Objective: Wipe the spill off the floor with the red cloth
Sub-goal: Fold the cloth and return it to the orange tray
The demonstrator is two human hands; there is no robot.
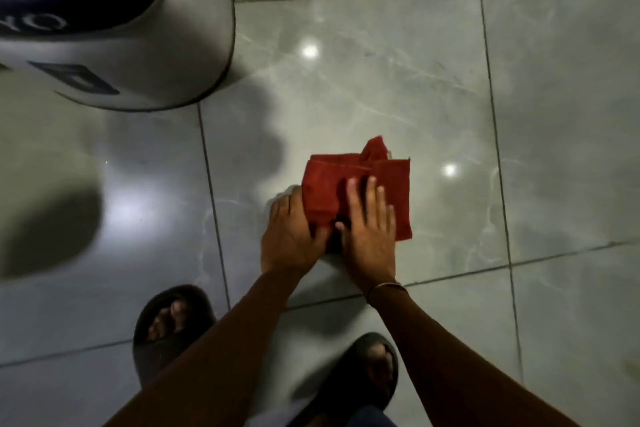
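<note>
A folded red cloth (388, 180) lies flat on the grey marbled floor tiles (381, 87) in the middle of the view. My left hand (291, 236) grips the cloth's near left edge, fingers curled under the fold. My right hand (369, 229) lies flat on top of the cloth with fingers spread, pressing it to the floor. One corner of the cloth sticks up at its far side. No spill stands out on the glossy tile; ceiling lights reflect as bright spots.
A large white and dark purple appliance (114, 21) stands on the floor at the upper left. My two feet in dark slippers, the left (169, 326) and the right (367, 371), are at the bottom. Open tile stretches to the right and far side.
</note>
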